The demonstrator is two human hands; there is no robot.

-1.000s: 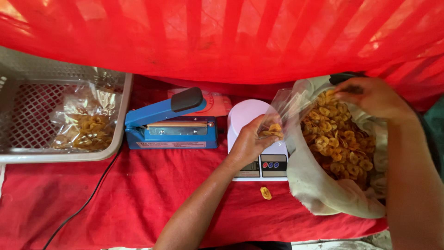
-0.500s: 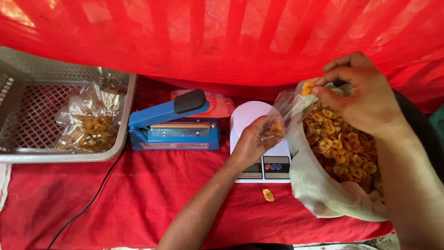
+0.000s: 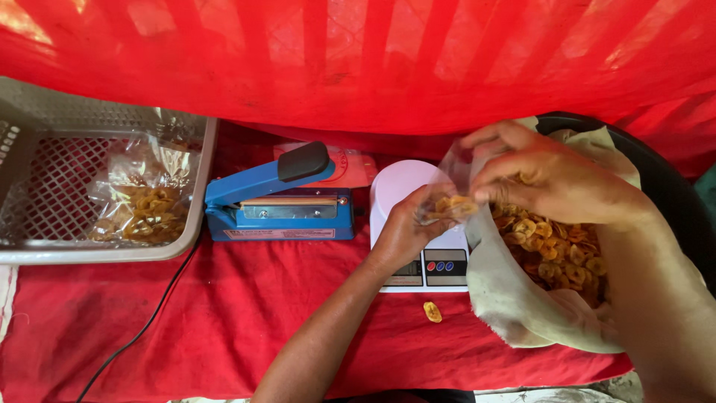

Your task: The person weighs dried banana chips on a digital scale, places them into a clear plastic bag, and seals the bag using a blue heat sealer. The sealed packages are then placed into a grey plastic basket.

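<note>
Pinching a crinkly clear plastic bag (image 3: 447, 195) of ridged golden chips at frame centre, the left hand (image 3: 406, 231) has its grip clenched on it above the smooth white scale (image 3: 418, 227); the right hand (image 3: 548, 179) holds the bag's mouth, fingers curled, over a coarse cloth sack (image 3: 514, 298).

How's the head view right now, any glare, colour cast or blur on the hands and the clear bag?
Head view: daylight through the red cloth overhead casts a warm tint; bright streaks there wash out. Right hand is slightly motion-blurred; left hand is sharper. The clear bag shows soft sheen, its edges hard to trace. Chips in the sack read clearly.
</note>
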